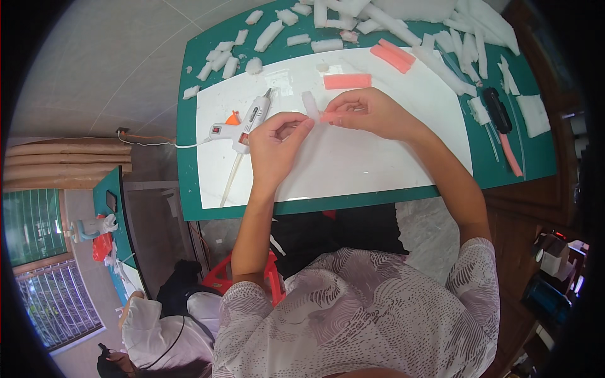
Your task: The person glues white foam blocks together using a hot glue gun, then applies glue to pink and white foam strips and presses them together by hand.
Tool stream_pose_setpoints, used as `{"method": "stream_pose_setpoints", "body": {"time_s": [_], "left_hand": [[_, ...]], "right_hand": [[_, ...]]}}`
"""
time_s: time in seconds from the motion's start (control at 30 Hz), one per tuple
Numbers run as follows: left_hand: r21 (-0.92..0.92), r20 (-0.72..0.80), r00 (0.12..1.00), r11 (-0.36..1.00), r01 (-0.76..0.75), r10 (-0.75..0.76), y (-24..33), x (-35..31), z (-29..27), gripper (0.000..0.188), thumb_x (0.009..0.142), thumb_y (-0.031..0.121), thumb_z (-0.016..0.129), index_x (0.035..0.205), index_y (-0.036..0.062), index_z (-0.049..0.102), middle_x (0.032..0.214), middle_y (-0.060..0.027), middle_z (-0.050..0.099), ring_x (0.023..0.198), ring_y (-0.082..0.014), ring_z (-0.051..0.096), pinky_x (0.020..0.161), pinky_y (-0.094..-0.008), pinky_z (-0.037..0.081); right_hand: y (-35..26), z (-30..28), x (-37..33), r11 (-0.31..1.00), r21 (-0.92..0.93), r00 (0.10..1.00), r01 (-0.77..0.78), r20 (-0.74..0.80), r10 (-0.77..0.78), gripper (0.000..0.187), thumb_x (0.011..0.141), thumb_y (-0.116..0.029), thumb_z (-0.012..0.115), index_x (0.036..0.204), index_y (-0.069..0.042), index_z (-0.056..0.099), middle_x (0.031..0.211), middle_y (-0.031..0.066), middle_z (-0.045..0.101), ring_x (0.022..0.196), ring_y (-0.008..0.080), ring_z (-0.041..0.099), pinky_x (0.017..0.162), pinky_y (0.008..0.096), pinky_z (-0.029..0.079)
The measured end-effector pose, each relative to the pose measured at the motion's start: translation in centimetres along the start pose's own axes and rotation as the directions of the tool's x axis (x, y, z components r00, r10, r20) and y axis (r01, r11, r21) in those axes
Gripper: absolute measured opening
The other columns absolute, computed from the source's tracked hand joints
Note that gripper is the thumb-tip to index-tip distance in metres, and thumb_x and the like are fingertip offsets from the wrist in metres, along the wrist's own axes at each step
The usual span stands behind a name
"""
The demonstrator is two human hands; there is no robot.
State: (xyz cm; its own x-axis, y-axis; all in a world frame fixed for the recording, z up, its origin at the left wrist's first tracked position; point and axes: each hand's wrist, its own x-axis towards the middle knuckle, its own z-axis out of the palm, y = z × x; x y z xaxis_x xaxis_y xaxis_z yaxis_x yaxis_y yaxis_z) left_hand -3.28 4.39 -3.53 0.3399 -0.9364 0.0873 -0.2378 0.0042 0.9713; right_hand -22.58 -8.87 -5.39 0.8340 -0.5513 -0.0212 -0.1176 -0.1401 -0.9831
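Note:
Over the white board [372,164], my left hand [277,145] pinches the lower end of a short white foam strip [309,104] between thumb and forefinger. The strip stands roughly upright, leaning a little. From the other side, my right hand [375,113] grips a small pink piece [329,117] in its fingertips, close against the white strip. Whether the two are stuck together I cannot tell. Just beyond my hands lies a pink foam block [348,81]. Left of my left hand rests a white and grey hot glue gun [255,116], a glue stick [231,179] protruding from its back.
White foam offcuts [270,36] litter the far side of the green table [188,157]. Two pink strips [392,57] lie at the far right. A black-handled tool [496,110] sits near the right edge. A cord [189,146] runs left. Another person [164,334] sits lower left.

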Motion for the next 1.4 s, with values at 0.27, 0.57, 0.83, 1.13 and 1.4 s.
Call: {"method": "stream_pose_setpoints", "body": {"time_s": [0.27, 0.57, 0.83, 1.13, 1.4], "left_hand": [[-0.101, -0.021, 0.999, 0.994, -0.043, 0.041, 0.2, -0.4, -0.3, 0.015, 0.088, 0.0, 0.073, 0.102, -0.0051, 0.07, 0.096, -0.0094, 0.072, 0.088, -0.0115, 0.068, 0.08, -0.0222, 0.053], [-0.188, -0.043, 0.996, 0.979, -0.084, 0.077, -0.8, -1.9, -0.5, 0.028, 0.089, -0.004, 0.069, 0.116, -0.0048, 0.062, 0.107, -0.0141, 0.069, 0.096, -0.0179, 0.07, 0.083, -0.0273, 0.057], [-0.166, -0.063, 0.984, 0.971, -0.172, 0.164, -0.8, -1.9, 0.6, 0.041, 0.085, -0.008, 0.071, 0.124, -0.002, 0.058, 0.127, -0.0143, 0.059, 0.111, -0.0197, 0.064, 0.083, -0.0287, 0.058], [-0.094, -0.057, 0.979, 0.975, -0.203, 0.198, -1.3, -2.3, 0.7, 0.044, 0.083, -0.01, 0.072, 0.125, -0.0038, 0.06, 0.13, -0.0148, 0.059, 0.11, -0.0208, 0.064, 0.082, -0.0282, 0.057], [-0.097, -0.1, 0.973, 0.971, -0.217, 0.207, -1.7, -2.3, 0.9, 0.045, 0.081, -0.007, 0.073, 0.124, -0.0007, 0.064, 0.127, -0.013, 0.059, 0.1, -0.0168, 0.066, 0.079, -0.0265, 0.056]], "right_hand": [[-0.7, 0.1, -0.1, 0.998, 0.038, 0.999, 0.044, -0.002, -0.044, 0.025, 0.092, -0.012, 0.07, 0.114, -0.001, 0.066, 0.111, 0.0053, 0.068, 0.101, 0.013, 0.063, 0.089, 0.0274, 0.051], [-1.7, 0.2, -0.3, 0.989, 0.144, 1.0, 0.008, -0.006, -0.007, 0.033, 0.091, -0.012, 0.071, 0.121, -0.003, 0.062, 0.115, 0.0039, 0.064, 0.109, 0.0127, 0.06, 0.092, 0.0281, 0.05], [-1.0, 0.8, -0.3, 0.985, -0.013, 0.982, 0.174, -0.066, -0.175, 0.035, 0.085, -0.013, 0.077, 0.117, -0.005, 0.064, 0.112, 0.0047, 0.067, 0.107, 0.0157, 0.062, 0.098, 0.0305, 0.048], [-1.3, 0.8, -0.5, 0.967, -0.109, 0.967, 0.23, -0.089, -0.24, 0.034, 0.082, -0.012, 0.078, 0.113, -0.006, 0.066, 0.108, 0.0044, 0.067, 0.102, 0.0164, 0.063, 0.093, 0.0312, 0.05], [-1.8, 1.0, -0.6, 0.967, -0.15, 0.97, 0.204, -0.1, -0.22, 0.034, 0.081, -0.012, 0.079, 0.112, -0.004, 0.067, 0.11, 0.0051, 0.068, 0.103, 0.0168, 0.061, 0.097, 0.0319, 0.047]]}}
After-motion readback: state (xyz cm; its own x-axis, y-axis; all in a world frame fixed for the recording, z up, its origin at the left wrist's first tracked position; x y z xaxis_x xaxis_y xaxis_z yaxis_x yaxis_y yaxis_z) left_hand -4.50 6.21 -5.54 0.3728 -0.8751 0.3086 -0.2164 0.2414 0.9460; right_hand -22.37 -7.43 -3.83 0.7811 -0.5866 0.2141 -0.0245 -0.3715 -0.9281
